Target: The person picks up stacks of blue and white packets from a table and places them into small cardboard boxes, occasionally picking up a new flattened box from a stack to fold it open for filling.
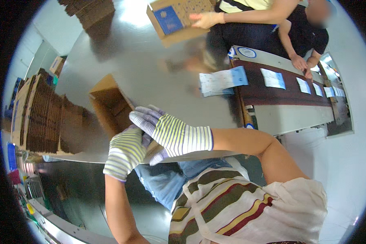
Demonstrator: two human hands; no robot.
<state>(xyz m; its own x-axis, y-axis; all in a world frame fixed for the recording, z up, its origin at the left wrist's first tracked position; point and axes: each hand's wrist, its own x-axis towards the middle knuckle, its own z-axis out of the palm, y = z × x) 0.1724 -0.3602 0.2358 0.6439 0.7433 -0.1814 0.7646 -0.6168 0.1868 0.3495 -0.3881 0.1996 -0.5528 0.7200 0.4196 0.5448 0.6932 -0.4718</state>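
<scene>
An open brown cardboard box [110, 103] tilts on the metal table in front of me, its hollow inside showing. My left hand [126, 152], in a striped glove, grips the box's near end, with some of its fingertips hidden. Crossing over it, my right hand [175, 132] wears a matching glove. Its fingers stretch flat over the box's near right edge, the thumb apart and lower. A strip of tan cardboard shows between the two palms. Exactly how the flaps lie under my hands is hidden.
Stacks of flattened cartons [38, 116] stand on the left of the metal table [150, 77]. Across it, a co-worker's hand [207, 20] holds an open box [181, 20] with a blue packet. White-and-blue packets [272, 78] lie along a dark conveyor belt [288, 95], where another person works.
</scene>
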